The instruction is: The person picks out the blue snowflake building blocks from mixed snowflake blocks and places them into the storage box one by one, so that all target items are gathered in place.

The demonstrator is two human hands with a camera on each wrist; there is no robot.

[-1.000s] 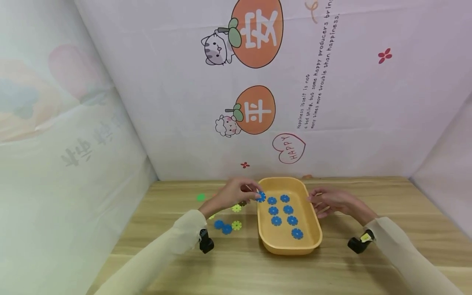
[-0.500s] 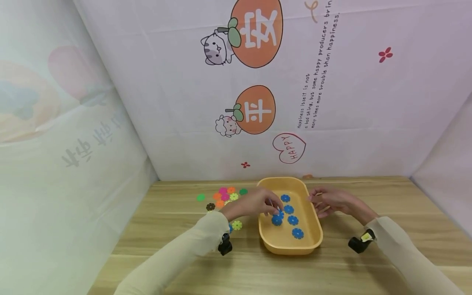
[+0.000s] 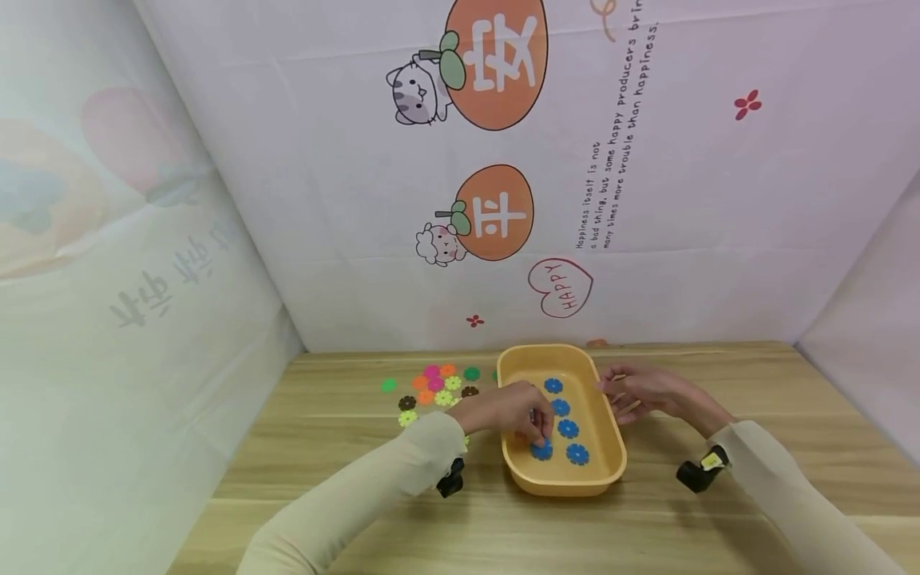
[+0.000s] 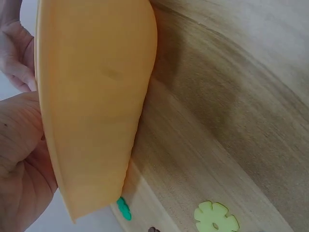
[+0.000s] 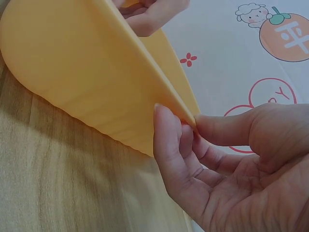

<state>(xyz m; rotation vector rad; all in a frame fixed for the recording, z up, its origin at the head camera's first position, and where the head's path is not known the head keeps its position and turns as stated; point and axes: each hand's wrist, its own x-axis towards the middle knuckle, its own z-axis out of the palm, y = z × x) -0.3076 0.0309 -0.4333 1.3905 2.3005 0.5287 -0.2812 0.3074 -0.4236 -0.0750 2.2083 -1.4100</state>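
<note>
My left hand [image 3: 521, 409] reaches over the near-left part of a yellow plastic tray [image 3: 519, 481], pinching a blue notched plastic disc [image 3: 542, 452] low in it. Beside that disc, several more blue discs [image 3: 568, 429] lie flat in a column along the tray's right half. The hand and wrist cover the tray's left side. On the opposite side, my right hand [image 3: 638, 391] grips the tray's rim, with thumb and fingers [image 5: 166, 140] on either side of the edge in the right wrist view. The left wrist view shows mostly the tray's outer wall [image 4: 96, 96].
Left of the tray, loose discs lie on the wooden table [image 3: 345, 511]: pink [image 3: 431, 372], orange [image 3: 420, 383], yellow-green [image 3: 407, 418], brown [image 3: 406, 403] and green [image 3: 389, 385]. A printed white cloth wall [image 3: 388, 279] stands behind the table, with another at the left.
My left hand has carried a blue disc from the tray's left rim into the tray, then toward its near end. My right hand has kept its grip on the rim.
</note>
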